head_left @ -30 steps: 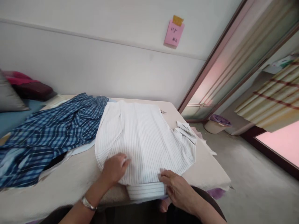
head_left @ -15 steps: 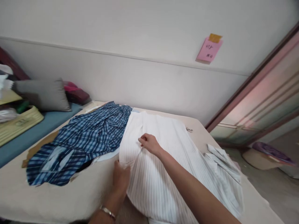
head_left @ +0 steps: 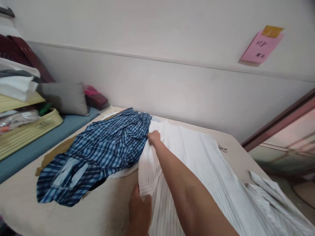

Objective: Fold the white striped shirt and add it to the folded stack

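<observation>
White shirt, thin dark stripes, spread flat; left hand pinching sleeve; right hand fingers curled, hold unclear

The pink note on the wall reads "45", its other handwriting unclear.

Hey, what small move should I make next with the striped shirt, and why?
I'd probably fold the left edge of the striped shirt inward: your left hand pinches that edge, your right hand is farther up the same side, and the shirt's body lies spread out to the right.
</observation>
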The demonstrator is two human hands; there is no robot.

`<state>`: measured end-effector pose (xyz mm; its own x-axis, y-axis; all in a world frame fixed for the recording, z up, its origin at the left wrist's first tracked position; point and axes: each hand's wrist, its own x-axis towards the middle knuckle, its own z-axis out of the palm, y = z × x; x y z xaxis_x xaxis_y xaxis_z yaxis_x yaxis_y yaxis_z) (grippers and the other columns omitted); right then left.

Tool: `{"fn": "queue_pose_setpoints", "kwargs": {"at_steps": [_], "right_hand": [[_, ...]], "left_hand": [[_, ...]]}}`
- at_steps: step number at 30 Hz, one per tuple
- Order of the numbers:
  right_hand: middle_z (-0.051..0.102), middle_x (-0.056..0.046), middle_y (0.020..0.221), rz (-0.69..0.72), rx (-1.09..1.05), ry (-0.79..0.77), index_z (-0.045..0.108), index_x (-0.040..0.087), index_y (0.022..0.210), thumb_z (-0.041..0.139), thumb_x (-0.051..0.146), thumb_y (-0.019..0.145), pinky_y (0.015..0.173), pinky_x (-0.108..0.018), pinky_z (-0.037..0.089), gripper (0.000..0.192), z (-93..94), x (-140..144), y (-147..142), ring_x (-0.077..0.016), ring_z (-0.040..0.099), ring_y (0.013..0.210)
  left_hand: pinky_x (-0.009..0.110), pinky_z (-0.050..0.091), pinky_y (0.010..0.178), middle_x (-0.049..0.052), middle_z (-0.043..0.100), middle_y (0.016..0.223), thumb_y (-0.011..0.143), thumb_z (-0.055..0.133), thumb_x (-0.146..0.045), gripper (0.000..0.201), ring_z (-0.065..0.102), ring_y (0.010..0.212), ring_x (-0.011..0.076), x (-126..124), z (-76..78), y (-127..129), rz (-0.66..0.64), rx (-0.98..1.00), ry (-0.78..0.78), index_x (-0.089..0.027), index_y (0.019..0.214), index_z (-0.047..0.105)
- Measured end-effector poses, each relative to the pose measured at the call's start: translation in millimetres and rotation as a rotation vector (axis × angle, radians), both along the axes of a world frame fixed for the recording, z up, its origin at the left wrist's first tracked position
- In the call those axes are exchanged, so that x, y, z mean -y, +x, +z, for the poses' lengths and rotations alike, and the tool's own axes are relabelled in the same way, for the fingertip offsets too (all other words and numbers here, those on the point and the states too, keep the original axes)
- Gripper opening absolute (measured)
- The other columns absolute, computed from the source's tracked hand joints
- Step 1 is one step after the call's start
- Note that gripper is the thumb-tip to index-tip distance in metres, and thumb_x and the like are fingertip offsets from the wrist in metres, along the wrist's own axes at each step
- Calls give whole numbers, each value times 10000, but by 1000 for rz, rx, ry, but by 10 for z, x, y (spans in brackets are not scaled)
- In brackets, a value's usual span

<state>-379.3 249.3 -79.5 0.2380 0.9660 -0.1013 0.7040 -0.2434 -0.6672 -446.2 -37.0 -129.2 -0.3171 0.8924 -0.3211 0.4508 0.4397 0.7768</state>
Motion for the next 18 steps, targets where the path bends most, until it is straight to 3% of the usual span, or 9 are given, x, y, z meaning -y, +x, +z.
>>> {"fn": "queue_pose_setpoints", "kwargs": {"at_steps": [4,7,9,11,13,15,18], "right_hand": [[720,-101,864,-35,-13,149,672,149,916,523,312,874,677,-261,489,225,267,179,508,-219,667,825],[703,-89,858,-107,20,254,644,162,944,476,411,899,657,-278,468,304,395,644,1217,-221,632,800],[677,-68,796,-204,124,381,630,190,897,489,480,901,661,-296,450,323,316,1083,1767,-221,613,761],[663,-73,772,-298,291,285,623,202,901,466,462,924,675,-322,437,305,124,1522,2261,-238,617,754],[663,-107,806,-334,496,14,617,194,959,502,408,901,632,-346,418,250,-92,1858,2587,-275,628,732],[670,-161,971,-272,657,-6,602,169,1033,493,301,890,627,-353,413,222,-232,2006,2665,-290,648,783],[653,-181,1108,-102,696,200,587,159,1102,468,243,909,702,-355,430,241,-204,1810,2312,-293,647,948]], "left_hand": [[357,517,942,146,707,1183,824,497,-95,342,690,1103,251,84,86,15,-108,-61,-57,-180,1150,554],[342,492,930,108,702,1136,800,451,-24,329,675,1065,220,185,207,101,-148,-99,-19,-203,1057,554],[324,478,897,76,690,1073,778,446,6,313,661,1011,203,258,285,180,-175,-106,20,-213,978,548],[310,464,847,47,664,987,734,450,37,305,642,939,192,329,332,260,-228,-115,62,-216,884,530],[308,446,813,33,631,933,683,449,65,325,622,894,190,396,337,332,-296,-140,98,-213,835,518],[321,434,815,38,615,941,651,446,85,363,610,910,201,455,303,391,-366,-182,128,-210,845,533],[361,426,831,68,617,984,650,457,86,392,600,950,237,495,204,449,-461,-302,160,-202,886,578]]}}
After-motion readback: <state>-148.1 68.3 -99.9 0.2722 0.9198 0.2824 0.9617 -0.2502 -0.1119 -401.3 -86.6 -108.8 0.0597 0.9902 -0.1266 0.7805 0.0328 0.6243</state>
